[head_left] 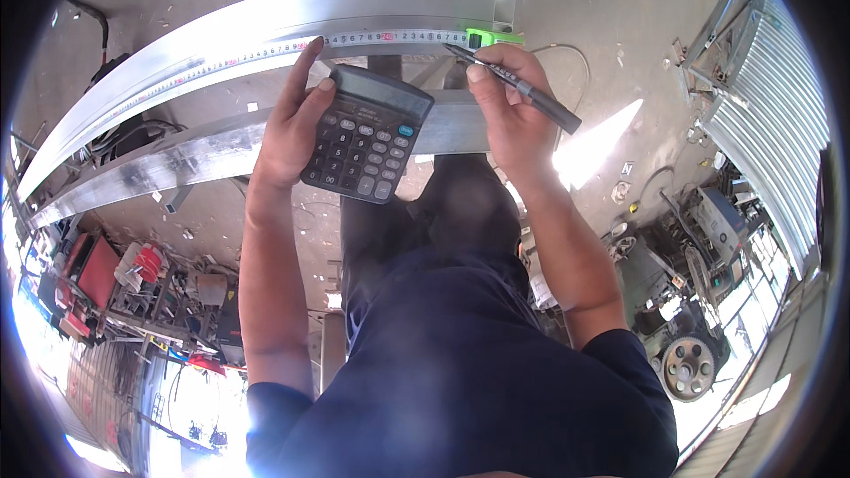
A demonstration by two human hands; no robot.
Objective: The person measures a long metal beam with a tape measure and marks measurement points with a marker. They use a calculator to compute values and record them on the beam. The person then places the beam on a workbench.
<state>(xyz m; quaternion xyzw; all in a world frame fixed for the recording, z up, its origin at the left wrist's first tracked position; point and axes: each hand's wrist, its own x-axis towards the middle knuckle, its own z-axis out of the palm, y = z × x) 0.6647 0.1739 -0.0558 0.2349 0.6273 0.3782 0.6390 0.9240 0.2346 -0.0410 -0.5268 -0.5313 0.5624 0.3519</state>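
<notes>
A dark desk calculator (372,146) is held in my left hand (290,137), its keys and display facing up. The thumb lies along its edge, and the index finger stretches up to the tape measure's blade (354,39). That blade runs along a long silvery square metal tube (398,4), and its bright green case (496,36) sits near the tube's open right end. Between the thumb and fingers of my right hand (516,119) is a dark marker (531,93). It slants up to the left, with its tip close to the blade, just left of the case; contact cannot be made out.
A second metal bar (456,128) crosses nearer to me, below the tube. Corrugated metal sheet (770,115) stands at the right. A machine with a holed wheel (689,368) is at the lower right; a cluttered rack (168,292) stands lower left. A thin cable (584,80) curves over the floor.
</notes>
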